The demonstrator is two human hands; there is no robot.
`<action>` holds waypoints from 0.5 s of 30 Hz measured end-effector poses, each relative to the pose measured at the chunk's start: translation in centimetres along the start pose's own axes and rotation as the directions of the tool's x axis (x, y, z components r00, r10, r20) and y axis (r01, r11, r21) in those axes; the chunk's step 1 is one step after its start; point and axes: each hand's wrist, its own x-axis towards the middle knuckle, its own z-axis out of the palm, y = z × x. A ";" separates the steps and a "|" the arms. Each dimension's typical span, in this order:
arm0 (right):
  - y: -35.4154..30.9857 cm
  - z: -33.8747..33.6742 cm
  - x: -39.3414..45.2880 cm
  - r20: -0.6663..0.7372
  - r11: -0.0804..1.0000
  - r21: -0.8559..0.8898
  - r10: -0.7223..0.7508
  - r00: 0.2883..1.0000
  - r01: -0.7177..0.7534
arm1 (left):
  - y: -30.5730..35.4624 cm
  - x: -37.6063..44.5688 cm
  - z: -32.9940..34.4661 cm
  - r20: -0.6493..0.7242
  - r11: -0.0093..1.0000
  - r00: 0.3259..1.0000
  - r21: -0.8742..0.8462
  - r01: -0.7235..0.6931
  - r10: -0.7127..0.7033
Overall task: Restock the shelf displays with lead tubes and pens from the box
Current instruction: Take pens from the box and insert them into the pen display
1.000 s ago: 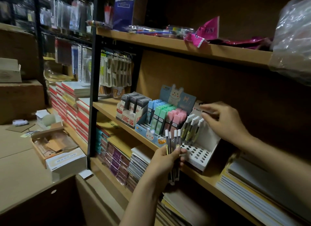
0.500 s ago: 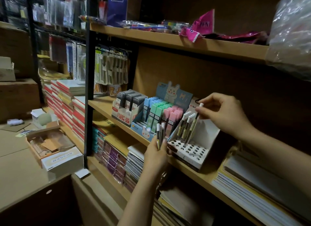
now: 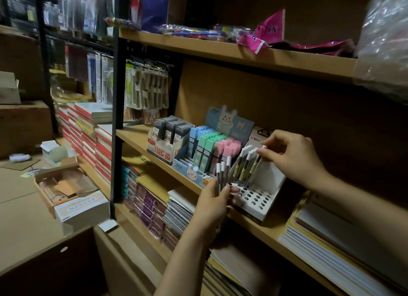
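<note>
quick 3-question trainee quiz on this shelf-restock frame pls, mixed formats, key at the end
1. True or false: the left hand holds a bunch of white-capped pens upright in front of the shelf.
2. Multiple choice: the right hand is pinching the top of a pen over which item? A) grey lead-tube box B) white perforated pen display stand C) red notebook stack
3. Fill in: in the blue rabbit-themed display box, the lead tubes run blue, green, then ____ from left to right.

Key: 1 true; 2 B; 3 pink
</note>
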 end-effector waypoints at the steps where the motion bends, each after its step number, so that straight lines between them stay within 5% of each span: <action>1: 0.0 -0.1 0.0 -0.004 1.000 0.004 0.007 1.000 -0.007 | -0.2 0.0 -0.1 -0.021 1.000 1.000 0.016 -0.014 0.014; 15: 0.0 0.4 0.9 0.029 0.994 -0.108 0.003 1.000 0.000 | -1.8 1.2 -0.2 -0.156 0.980 0.984 0.190 -0.055 0.086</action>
